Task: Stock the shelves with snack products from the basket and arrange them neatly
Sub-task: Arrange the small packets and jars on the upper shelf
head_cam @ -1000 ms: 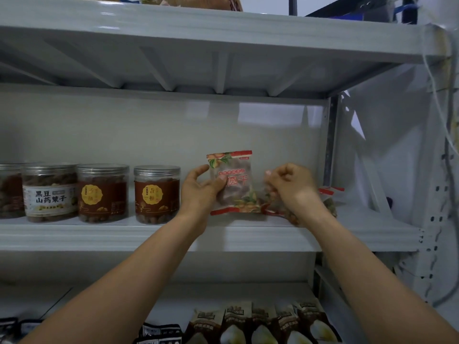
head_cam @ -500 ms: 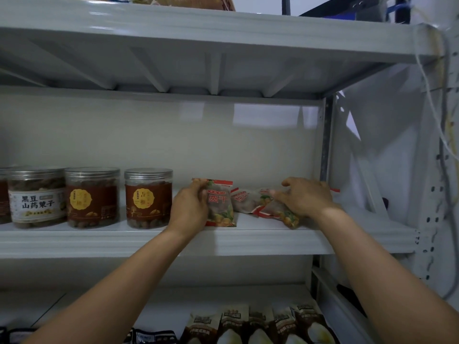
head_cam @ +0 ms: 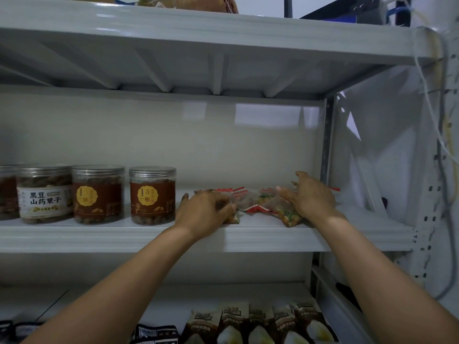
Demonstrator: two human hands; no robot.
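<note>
Clear snack packets with red edges (head_cam: 250, 201) lie flat in a loose row on the middle shelf (head_cam: 248, 238), right of the jars. My left hand (head_cam: 203, 212) rests palm down on the leftmost packet (head_cam: 233, 218), fingers curled over it. My right hand (head_cam: 310, 194) lies on the rightmost packets (head_cam: 288, 216), fingers spread and pressing them down. A woven basket (head_cam: 223, 3) shows on the top shelf, mostly out of frame.
Several clear jars of brown snacks (head_cam: 152, 194) stand in a row at the left of the middle shelf. Dark snack bags (head_cam: 260, 324) line the lower shelf. A metal upright (head_cam: 326, 145) and a plastic sheet (head_cam: 385, 145) close off the right side.
The packet that my left hand held upright has come down flat onto the shelf. Both hands have lowered onto the packets, and my right hand has spread over the right ones.
</note>
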